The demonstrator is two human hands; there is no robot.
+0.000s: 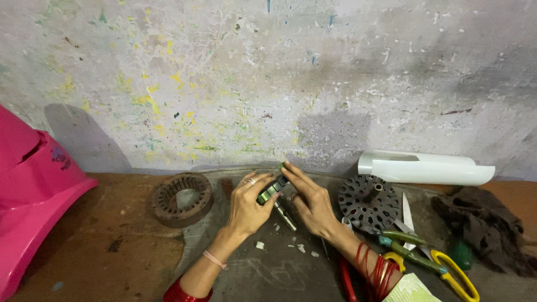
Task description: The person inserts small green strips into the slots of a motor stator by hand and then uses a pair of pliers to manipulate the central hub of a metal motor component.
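While both hands grip a slotted core, rusty ring left, perforated disc right

Cluttered workbench: stator ring, scissors

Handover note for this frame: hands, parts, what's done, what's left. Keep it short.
Left hand: grip shut on the small motor rotor.
Right hand: fingertips on the rotor's far end, palm beside its shaft.
Rusty stator ring lies left of the hands; perforated end plate lies right, next to scissors and a screwdriver.
Done: white scraps lie on the mat.
Left: rotor not in the stator; both parts apart.
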